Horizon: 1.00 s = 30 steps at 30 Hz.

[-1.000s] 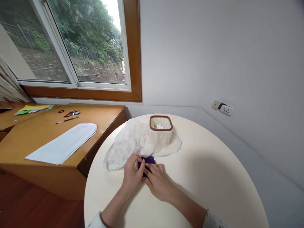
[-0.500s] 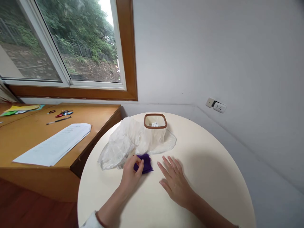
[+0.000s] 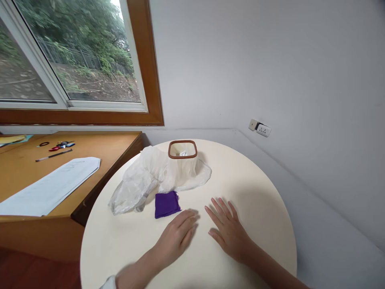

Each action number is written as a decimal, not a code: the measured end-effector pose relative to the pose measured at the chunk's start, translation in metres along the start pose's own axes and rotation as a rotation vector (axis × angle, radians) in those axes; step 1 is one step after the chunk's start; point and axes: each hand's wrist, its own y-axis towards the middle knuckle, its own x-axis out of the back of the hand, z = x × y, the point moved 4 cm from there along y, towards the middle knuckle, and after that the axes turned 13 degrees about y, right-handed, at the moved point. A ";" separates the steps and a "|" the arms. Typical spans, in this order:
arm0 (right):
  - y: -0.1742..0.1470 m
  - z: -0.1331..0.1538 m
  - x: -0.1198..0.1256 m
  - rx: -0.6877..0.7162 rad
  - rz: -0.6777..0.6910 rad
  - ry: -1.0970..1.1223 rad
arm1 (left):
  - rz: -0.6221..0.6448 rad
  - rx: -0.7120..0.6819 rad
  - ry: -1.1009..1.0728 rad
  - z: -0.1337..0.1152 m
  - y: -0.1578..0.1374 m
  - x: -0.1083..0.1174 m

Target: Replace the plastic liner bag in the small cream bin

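A folded purple cloth (image 3: 167, 204) lies flat on the round cream table (image 3: 210, 273), one edge frayed. Just to its right is my left hand (image 3: 177, 233), off the cloth, with fingers stretched forward and slightly curved; nothing shows in them, and the fingertips are a little blurred. My right hand (image 3: 230, 230) rests palm down on the tabletop with its fingers spread, holding nothing. Behind the cloth stands a small bin (image 3: 183, 156) with a brown rim, lined with a whitish plastic bag (image 3: 135, 180) that spills to the left. Something white lies inside the bin.
To the left is a wooden desk (image 3: 120, 146) with white papers (image 3: 57, 184), a pen (image 3: 54, 155), and a small cluster with red and blue parts (image 3: 62, 145). A window and a white wall with a socket (image 3: 264, 129) stand behind the table.
My left hand has let go of the purple cloth and moved right, towards my right hand. The cloth now lies uncovered. The view has swung somewhat to the right.
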 end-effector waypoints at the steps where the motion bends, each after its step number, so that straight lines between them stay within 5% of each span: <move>1: -0.002 -0.002 0.000 -0.007 -0.004 0.000 | 0.034 -0.003 0.016 -0.003 0.000 -0.001; 9: -0.013 -0.013 -0.003 -0.034 0.033 0.062 | 0.211 -0.076 0.158 -0.016 -0.004 -0.014; 30: -0.017 -0.019 -0.011 -0.075 0.135 0.211 | 0.238 -0.110 0.289 -0.017 -0.001 -0.024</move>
